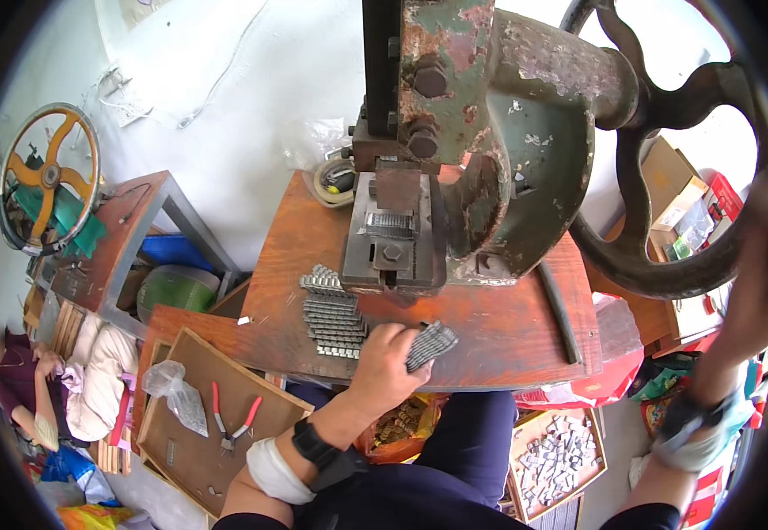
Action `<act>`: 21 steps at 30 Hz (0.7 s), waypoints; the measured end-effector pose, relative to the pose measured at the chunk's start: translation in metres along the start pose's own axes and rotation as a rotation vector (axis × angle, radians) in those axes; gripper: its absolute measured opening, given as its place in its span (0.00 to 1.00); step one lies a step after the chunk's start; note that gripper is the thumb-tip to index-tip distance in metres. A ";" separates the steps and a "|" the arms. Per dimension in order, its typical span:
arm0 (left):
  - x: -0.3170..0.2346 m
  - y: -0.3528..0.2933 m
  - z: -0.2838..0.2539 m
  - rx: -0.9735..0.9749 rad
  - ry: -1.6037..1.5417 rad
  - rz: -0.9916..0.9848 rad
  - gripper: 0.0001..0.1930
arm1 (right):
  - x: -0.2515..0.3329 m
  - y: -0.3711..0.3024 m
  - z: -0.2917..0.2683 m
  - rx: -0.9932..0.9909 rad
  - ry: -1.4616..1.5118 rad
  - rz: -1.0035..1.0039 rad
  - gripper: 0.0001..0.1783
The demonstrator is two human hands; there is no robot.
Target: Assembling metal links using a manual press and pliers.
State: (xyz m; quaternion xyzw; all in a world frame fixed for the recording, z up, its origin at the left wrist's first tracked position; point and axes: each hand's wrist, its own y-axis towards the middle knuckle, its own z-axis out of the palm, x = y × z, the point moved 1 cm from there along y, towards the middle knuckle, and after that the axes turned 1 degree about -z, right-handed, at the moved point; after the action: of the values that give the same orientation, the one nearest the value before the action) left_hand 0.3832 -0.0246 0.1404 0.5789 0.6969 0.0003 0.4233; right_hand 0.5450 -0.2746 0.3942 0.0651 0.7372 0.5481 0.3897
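Clock taken from the left hand (388,367): it is closed around one grey bundle of ribbed metal strips (433,345) above the near edge of one wooden table (499,331); strips within the bundle not countable. One right hand (762,208), blurred, at 2 o'clock beside the rim of one large handwheel (667,110); whether its fingers grip, cannot tell. One stack of ribbed strips (331,318), 10 o'clock, rows overlapping. One ribbed piece (390,226) on the bed of one press (539,177), 12 o'clock. One metal rod (561,314), between 2 and 3. One pair of red-handled pliers (228,442), 8 o'clock, and one clear plastic bag (176,399), 9 o'clock, share one wooden tray (198,353). One box of small metal pieces (559,459), 4 o'clock, too many to count.
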 end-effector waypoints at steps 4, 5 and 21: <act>-0.012 0.007 0.022 0.052 -0.028 0.099 0.30 | 0.132 -0.119 0.020 0.738 0.800 0.347 0.15; -0.012 0.008 0.022 0.152 -0.061 0.057 0.38 | 0.160 -0.127 0.025 0.738 0.740 0.321 0.20; -0.010 0.002 0.019 0.085 -0.091 -0.009 0.40 | 0.199 -0.155 0.060 0.987 0.538 0.422 0.35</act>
State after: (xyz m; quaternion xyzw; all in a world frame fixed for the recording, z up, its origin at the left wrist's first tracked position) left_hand 0.3960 -0.0415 0.1354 0.5926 0.6790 -0.0578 0.4295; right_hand 0.4981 -0.1852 0.1555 0.2423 0.9486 0.2037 -0.0039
